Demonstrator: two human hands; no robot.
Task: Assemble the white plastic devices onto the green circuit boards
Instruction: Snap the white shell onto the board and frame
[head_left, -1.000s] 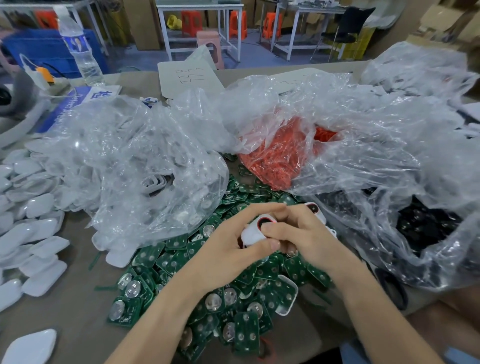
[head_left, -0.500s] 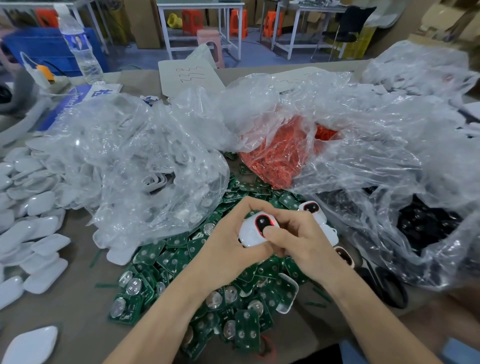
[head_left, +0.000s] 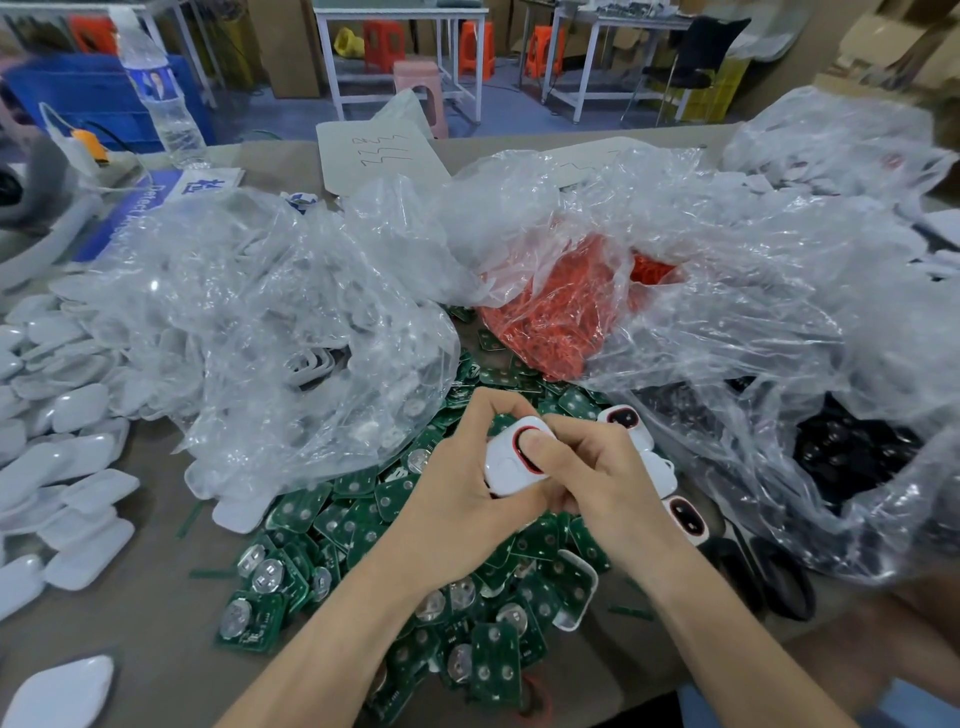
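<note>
Crowding the brown counter (head_left: 156, 613) are crinkled clear bags and loose parts, and at its near middle both hands are working on one white device (head_left: 506, 467). The left hand (head_left: 452, 488) is cradling it from 9 o'clock, fingers curled round its back and upper edge. The right hand (head_left: 602, 478) is gripping it from 3 o'clock, its thumb (head_left: 535, 446) now lying squarely over the red-ringed oval window. Half a second ago that dark window was showing in full with the thumb at its lower edge, so the thumb is moving onto it and bearing down. I judge the front is being pressed home, though no board is showing inside the shell. The device is hovering just above the heap of green circuit boards (head_left: 358, 519), which is spreading toward 6 and 7 o'clock. Finished devices (head_left: 685, 519) are lying just beside the right hand at 3 and 4 o'clock, and an open white shell (head_left: 576, 592) is resting on the boards at 5 o'clock. Farther out, a bag of white shells (head_left: 291, 353) is bulging at 10 o'clock, a bag of orange-red parts (head_left: 561, 312) at 12, and a bag of black parts (head_left: 852, 447) is sagging at 3. Black scissors (head_left: 769, 577) are lying at 4 o'clock. Nothing is coming between the hands, but the sagging bag is crowding the set-down spot.
</note>
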